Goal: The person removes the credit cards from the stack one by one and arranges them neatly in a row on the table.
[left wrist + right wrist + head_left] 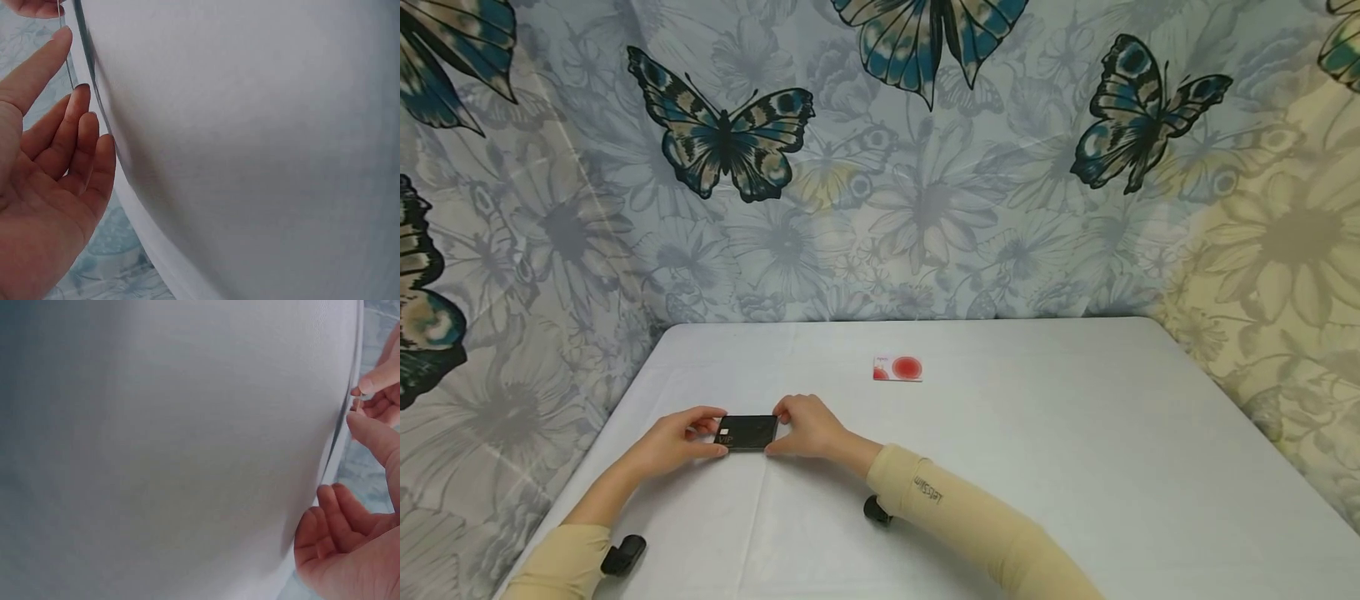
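Note:
A black VIP card [747, 434] with a small pale square and lettering on its left part is held level, close over the white table, between both hands in the head view. My left hand [681, 437] pinches its left end, thumb at the near edge and fingers at the far one. At the opposite end, my right hand [812, 429] grips the card the same way. The left wrist view shows the left hand [56, 156] from the palm side, fingertips at the thin edge. In the right wrist view the right hand [356, 531] has its lower fingers curled.
Farther back on the white table [1037, 458] lies a red and white card [897, 368] with a large red disc. Behind and beside the table hangs cloth [925, 233] printed with butterflies and flowers. Black wrist cameras [623, 555] sit below the sleeves.

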The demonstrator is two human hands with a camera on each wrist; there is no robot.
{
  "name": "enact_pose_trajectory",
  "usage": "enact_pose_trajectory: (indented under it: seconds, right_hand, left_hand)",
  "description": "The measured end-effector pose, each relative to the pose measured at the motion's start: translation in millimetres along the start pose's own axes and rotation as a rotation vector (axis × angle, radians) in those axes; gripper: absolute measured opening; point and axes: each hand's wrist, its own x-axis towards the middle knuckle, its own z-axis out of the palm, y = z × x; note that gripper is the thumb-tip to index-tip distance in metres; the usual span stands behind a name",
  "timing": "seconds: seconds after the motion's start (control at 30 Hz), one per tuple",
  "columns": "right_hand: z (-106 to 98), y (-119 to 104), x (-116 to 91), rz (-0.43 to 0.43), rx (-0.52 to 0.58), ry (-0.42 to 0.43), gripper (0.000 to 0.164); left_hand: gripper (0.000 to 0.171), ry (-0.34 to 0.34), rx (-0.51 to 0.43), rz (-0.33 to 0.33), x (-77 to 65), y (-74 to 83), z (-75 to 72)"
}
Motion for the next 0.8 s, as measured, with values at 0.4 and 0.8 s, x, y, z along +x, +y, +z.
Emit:
enact_pose_trajectory:
  seconds: [0.4,0.8]
  right_hand:
    - [2.6,-2.4,5.0,0.041,-0.077,-0.001,0.048]
    - [1.9,-4.9,1.7,0.038,-0.118,0.019,0.048]
  left_hand:
    - [0.058,-0.004,0.042,0.029,5.3,-2.9,2.4]
    - [0.058,-0.010,0.040,0.014,3.6,-2.0,3.8]
